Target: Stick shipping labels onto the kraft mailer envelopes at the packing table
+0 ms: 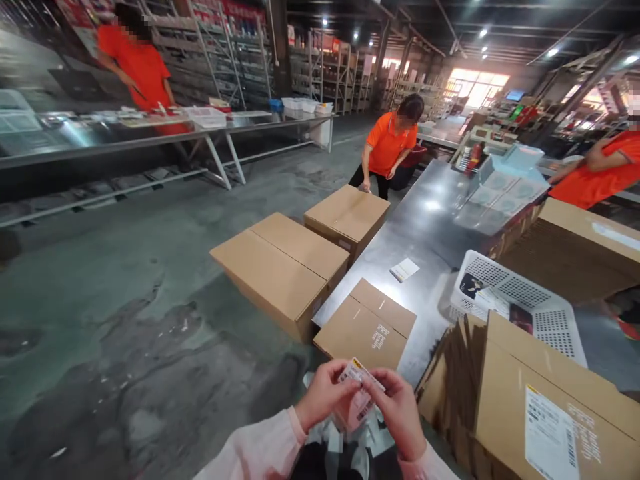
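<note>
Low in the head view, my left hand [324, 393] and my right hand [397, 403] pinch a shipping label [357, 410] between them. The label is white with a yellow corner and a barcode. Just beyond my hands, a flat folded carton [363, 323] with white lettering lies on the near end of the metal table [425, 230]. Below the label, pale paper scraps [333, 437] show around my legs, partly hidden by my hands.
Two large closed cartons [285, 270] stand left of the table. On it are a small card [404, 269] and a white basket [550, 310] with items inside. Flattened cartons [505, 380], one labelled, stand at right. Co-workers in orange shirts [387, 143] stand nearby.
</note>
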`<state>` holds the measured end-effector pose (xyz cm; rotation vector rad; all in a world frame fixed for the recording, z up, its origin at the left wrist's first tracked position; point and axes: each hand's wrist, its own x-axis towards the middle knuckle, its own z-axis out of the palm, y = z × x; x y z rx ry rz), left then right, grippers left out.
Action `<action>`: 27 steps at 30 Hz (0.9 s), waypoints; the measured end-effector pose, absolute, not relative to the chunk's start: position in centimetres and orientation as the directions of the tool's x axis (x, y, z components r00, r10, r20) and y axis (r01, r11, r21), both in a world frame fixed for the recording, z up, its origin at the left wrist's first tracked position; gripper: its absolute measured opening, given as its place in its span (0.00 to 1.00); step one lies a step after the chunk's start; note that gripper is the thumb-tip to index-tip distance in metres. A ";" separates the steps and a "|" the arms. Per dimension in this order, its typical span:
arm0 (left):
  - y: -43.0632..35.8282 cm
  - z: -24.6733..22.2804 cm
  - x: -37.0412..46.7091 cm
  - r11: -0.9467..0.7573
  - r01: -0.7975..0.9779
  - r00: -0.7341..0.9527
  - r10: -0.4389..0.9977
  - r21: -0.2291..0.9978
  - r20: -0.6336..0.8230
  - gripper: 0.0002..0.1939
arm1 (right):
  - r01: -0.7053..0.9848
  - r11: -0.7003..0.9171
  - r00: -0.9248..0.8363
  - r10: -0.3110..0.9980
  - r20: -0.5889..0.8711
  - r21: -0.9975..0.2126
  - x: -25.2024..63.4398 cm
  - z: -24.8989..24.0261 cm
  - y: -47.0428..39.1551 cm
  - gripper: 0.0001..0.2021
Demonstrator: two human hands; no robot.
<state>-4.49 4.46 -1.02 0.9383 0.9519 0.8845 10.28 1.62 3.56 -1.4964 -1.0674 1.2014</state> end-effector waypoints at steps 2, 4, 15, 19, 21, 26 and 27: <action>4.6 -1.6 -4.3 0.339 -0.139 0.300 0.910 0.931 -0.286 0.19 | 0.169 -0.204 0.158 0.971 -0.177 -0.964 10.1 3.2 1.7 0.21; 4.7 -2.5 -4.1 0.332 -0.116 0.232 0.925 0.936 -0.300 0.20 | 0.277 -0.185 0.168 0.975 -0.142 -0.943 10.0 2.8 1.8 0.21; 7.0 -5.2 -5.0 0.196 -0.194 0.313 0.941 0.961 -0.129 0.22 | 0.518 -0.046 0.076 0.997 -0.008 -0.854 9.8 1.2 2.5 0.13; 7.4 -7.5 -4.6 0.316 -0.227 0.276 0.928 0.921 -0.250 0.21 | 0.580 0.019 0.134 0.984 0.119 -0.814 10.5 -0.9 4.2 0.11; 7.6 -9.4 -4.9 0.430 -0.258 0.375 0.870 0.866 -0.320 0.27 | 0.620 0.000 0.195 0.969 0.155 -0.785 11.6 -2.7 6.5 0.11; 6.5 -15.6 -7.7 0.686 -0.109 0.645 0.600 0.720 -0.474 0.31 | 0.704 -0.308 0.434 0.900 0.044 -0.640 14.4 -8.5 13.8 0.10; 5.8 -16.6 -8.5 0.699 -0.091 0.646 0.583 0.710 -0.492 0.30 | 0.702 -0.352 0.470 0.882 0.031 -0.619 14.6 -9.6 14.8 0.11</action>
